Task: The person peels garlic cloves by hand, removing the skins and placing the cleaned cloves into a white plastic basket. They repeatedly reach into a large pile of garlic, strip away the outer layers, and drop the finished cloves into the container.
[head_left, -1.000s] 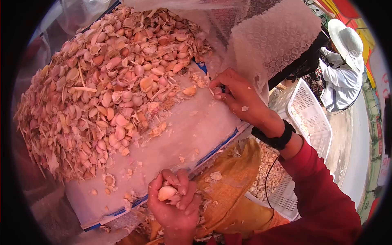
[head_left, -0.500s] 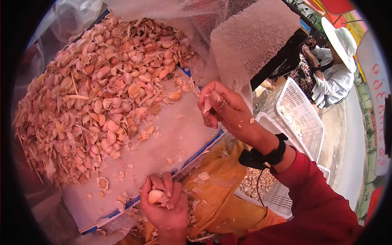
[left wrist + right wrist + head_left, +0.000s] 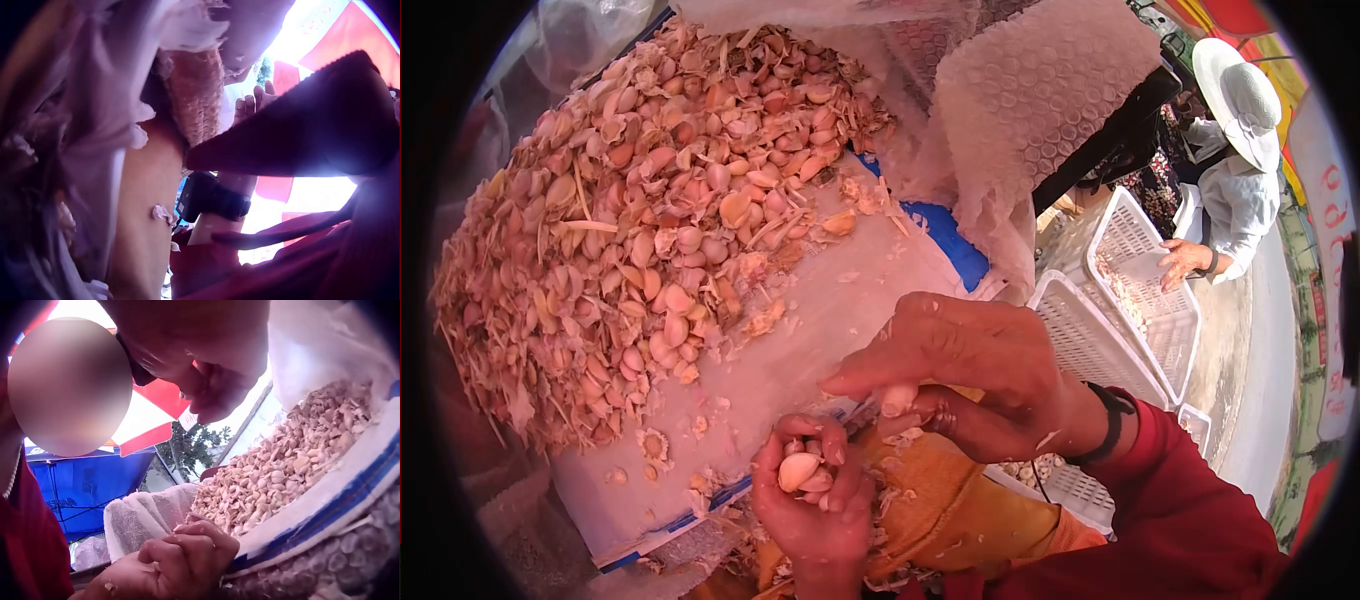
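Observation:
In the head view my left hand, palm up at the board's front edge, curls its fingers around several garlic cloves. Just above and to the right of it, my right hand pinches one pale clove between thumb and fingers. A large pile of unpeeled cloves covers the back and left of the pale board. The right wrist view shows the left hand curled below the pile, with the right hand above it.
White plastic baskets stand at the right, some holding cloves. Beyond them sits a person in a white hat, a hand over a basket. Bubble wrap hangs behind the board. Orange cloth lies below its front edge.
My right hand has come from the board's right end down and left, close to my left hand, with a clove in its fingers. My left hand keeps its cloves. The seated person's hand has reached the basket.

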{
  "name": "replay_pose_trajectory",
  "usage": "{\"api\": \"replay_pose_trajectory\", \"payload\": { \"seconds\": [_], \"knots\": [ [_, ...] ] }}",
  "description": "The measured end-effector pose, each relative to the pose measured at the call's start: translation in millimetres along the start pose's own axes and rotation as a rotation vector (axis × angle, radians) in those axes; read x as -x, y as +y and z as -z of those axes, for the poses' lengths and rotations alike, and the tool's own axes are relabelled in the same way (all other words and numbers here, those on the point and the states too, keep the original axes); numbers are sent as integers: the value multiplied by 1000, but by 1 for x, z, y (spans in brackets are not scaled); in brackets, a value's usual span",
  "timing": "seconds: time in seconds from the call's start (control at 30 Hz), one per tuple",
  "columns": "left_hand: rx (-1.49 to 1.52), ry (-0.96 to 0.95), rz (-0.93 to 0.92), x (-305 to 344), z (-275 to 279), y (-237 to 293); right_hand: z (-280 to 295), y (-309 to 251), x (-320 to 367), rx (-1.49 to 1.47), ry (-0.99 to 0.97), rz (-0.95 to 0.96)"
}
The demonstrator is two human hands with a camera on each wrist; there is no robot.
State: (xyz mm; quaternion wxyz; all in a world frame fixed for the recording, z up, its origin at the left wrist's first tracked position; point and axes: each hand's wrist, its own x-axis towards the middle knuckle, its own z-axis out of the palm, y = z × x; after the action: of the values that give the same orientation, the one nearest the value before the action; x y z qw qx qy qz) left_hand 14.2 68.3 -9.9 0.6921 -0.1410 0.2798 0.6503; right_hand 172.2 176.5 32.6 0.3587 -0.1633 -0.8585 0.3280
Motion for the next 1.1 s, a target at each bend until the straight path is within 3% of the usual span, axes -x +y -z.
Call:
{"api": "replay_pose_trajectory", "payload": {
  "seconds": [0.1, 0.17, 0.27, 0.33, 0.43, 0.83, 1.03, 1.1],
  "knots": [
    [38, 188, -32, 1, -7, -2, -25, -5, 0, 156, -55, 26],
    [90, 96, -23, 0, -3, -1, -16, 6, -6, 200, 18, -27],
    [197, -268, 43, -4, 18, 2, 3, 50, -22, 255, 205, -121],
    [163, -277, 44, -6, 17, 2, 9, 99, -28, 326, 175, -84],
    [154, -294, 38, -7, 18, 4, 8, 124, -33, 463, -29, -117],
    [144, -257, 16, -4, 16, 1, -12, 96, -31, 856, -124, -228],
    [128, -230, 16, -2, 14, 2, -2, 104, -38, 996, -57, 61],
    [119, -222, 14, -1, 15, 3, -1, 107, -39, 923, -67, 23]
  ]
}}
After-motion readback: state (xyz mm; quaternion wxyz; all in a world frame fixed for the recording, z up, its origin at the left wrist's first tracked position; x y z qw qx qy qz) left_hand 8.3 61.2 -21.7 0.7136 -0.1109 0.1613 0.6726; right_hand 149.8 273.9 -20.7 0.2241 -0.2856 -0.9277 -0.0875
